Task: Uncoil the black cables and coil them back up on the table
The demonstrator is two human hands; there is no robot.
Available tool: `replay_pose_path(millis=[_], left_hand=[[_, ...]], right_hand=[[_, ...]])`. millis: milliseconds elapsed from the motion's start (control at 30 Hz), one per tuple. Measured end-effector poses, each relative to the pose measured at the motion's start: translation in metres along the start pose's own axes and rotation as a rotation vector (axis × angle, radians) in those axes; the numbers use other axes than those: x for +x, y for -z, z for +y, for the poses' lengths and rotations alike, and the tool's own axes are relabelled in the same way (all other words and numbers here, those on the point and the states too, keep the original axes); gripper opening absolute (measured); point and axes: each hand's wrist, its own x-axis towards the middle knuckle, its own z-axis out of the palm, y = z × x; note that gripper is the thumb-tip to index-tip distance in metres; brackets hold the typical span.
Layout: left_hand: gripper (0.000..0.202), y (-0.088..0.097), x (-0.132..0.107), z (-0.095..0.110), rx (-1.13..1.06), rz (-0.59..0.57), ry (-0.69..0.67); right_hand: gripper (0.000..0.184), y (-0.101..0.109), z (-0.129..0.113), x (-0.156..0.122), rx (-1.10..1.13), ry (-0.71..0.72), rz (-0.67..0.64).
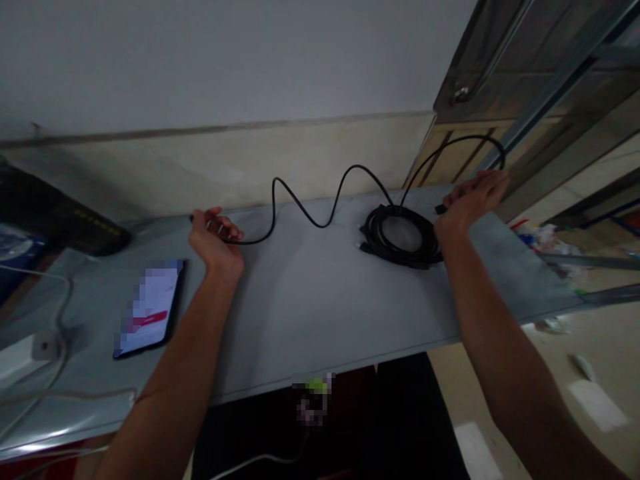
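Observation:
A black cable (399, 237) lies coiled on the right half of the grey table, with a connector end showing at the coil's left side. From the coil one length runs left in loose waves to my left hand (215, 237), whose curled fingers hold it; a small dark tip sticks out past the thumb. Another length arches up and over into my right hand (473, 200), closed around it just right of the coil. A dark plug end shows at that hand's left side.
A phone (150, 307) with a lit screen lies left of my left forearm. Farther left are a white power strip (30, 357) with pale cords and a dark cylindrical object (60, 213). The wall (240, 167) borders the grey table (320, 300) at the back; a metal frame (550, 100) stands right.

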Motion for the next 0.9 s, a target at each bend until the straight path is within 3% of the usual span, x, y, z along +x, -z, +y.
replay_pose_path(millis=[167, 367, 500, 633, 733, 800, 900], left_hand=[[0.042, -0.012, -0.008, 0.000, 0.046, 0.080, -0.018], [0.039, -0.011, -0.008, -0.005, 0.087, -0.020, 0.015], [0.040, -0.020, -0.019, -0.008, 0.022, -0.105, 0.131], [0.041, -0.029, -0.028, -0.011, -0.015, -0.215, 0.282], [0.044, -0.029, -0.028, -0.014, -0.035, -0.284, 0.343], [0.043, -0.028, -0.027, -0.015, -0.056, -0.315, 0.357], [0.038, -0.025, -0.026, -0.017, -0.080, -0.309, 0.354]], right_hand=[[0.035, -0.001, -0.005, -0.007, 0.056, -0.012, -0.043], [0.033, -0.004, -0.024, -0.022, 0.027, 0.102, -0.159], [0.035, -0.009, -0.046, -0.053, -0.049, 0.228, -0.316], [0.047, -0.023, -0.069, -0.106, -0.109, 0.330, -0.594], [0.046, -0.044, -0.083, -0.158, -0.135, 0.400, -0.945], [0.041, -0.061, -0.084, -0.195, -0.140, 0.500, -1.189], [0.039, -0.080, -0.073, -0.245, -0.207, 0.668, -1.418]])
